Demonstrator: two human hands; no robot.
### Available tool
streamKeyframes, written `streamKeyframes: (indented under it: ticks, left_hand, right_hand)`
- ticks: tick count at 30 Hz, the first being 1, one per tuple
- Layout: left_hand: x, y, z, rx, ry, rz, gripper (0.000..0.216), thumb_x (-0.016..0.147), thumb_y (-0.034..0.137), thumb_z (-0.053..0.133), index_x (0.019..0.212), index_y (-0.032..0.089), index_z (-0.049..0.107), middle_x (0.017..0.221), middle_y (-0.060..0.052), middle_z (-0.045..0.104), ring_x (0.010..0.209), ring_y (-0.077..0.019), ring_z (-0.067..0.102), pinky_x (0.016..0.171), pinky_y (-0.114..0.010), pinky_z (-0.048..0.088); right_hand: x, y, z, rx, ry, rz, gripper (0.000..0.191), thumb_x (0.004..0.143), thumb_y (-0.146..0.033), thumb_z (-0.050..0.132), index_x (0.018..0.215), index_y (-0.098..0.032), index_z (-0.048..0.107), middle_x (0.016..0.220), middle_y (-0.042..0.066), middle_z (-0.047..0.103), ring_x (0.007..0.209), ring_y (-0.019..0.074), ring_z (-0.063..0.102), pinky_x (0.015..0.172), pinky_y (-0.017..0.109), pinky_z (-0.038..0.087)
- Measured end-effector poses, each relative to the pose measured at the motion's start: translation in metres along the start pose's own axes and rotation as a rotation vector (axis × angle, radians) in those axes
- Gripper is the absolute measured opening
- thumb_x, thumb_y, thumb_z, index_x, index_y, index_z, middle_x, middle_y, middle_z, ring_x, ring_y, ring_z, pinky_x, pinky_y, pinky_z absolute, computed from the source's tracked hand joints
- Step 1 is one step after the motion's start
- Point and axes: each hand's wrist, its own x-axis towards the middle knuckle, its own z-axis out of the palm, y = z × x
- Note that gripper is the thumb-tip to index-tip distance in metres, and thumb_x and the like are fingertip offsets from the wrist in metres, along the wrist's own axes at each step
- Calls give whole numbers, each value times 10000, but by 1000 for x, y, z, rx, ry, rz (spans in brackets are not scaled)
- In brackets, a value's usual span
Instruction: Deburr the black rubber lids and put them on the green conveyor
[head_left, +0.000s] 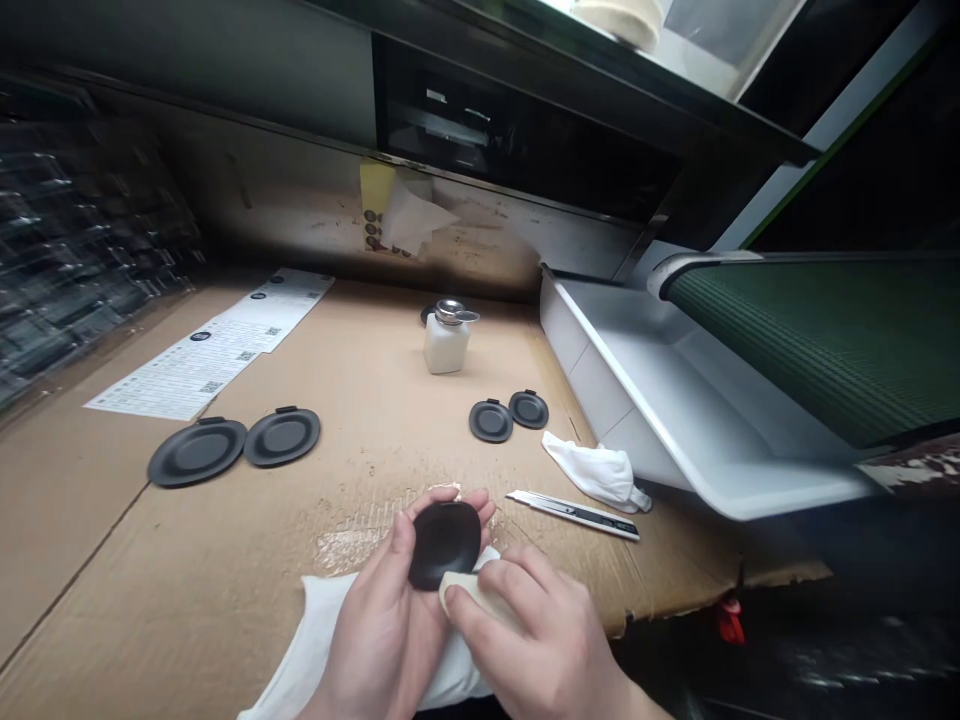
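In my left hand (390,610) rests a black oval plastic lid (448,545), its smooth face up, with my thumb along its left edge and my fingers behind it. My right hand (536,625) pinches a folded pale cloth (480,597) against the lid's lower right edge. White fabric (322,625) lies under my wrists at the table's near edge. A utility knife (574,515) lies to the right of my hands, its tip pointing left. Just beyond it is a crumpled white cloth (596,470).
Black lids lie in pairs at left (281,437) and right (491,421) on the cardboard-covered table (360,370). A pump bottle (447,345) stands behind. Printed sheets (217,350) lie back left, near stacked clear trays (67,230). A white bin (630,400) and green conveyor belt (825,340) flank the right.
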Motion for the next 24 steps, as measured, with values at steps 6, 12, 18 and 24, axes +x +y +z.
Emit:
streamKeyframes:
  ticks: [6,12,18,24]
  left_hand:
    - [5,0,3,55,55,29,294,852,360,485,1004,153,627,1079,-96,650,1150,-272,506,1002,-418,377]
    - [3,1,4,39,98,6,302,850,356,491,998,125,619,1116,-141,643,1140,-297,522,990,-430,396]
    - [4,-1,2,36,76,21,341,860,389,461,1032,131,603,1179,-151,613,1181,-288,486,1008,-415,371]
    - [3,-1,2,56,22,3,334,867,399,441,1016,148,604,1137,-130,627,1176,-272,484,992,-390,382]
  right_hand:
    - [22,35,4,-63,-67,21,212,821,-150,519,999,-208,619,693,21,602,602,136,467,529,259,415]
    - [24,46,-10,71,69,275,237,821,-123,535,1032,-218,588,857,46,626,780,165,561,706,301,481]
    - [-1,14,-11,213,-15,98,274,801,-121,558,1056,-217,585,799,22,656,684,143,555,589,270,496]
    - [10,28,-3,122,-37,47,271,817,-125,558,1066,-218,606,850,20,678,734,146,557,634,279,491]
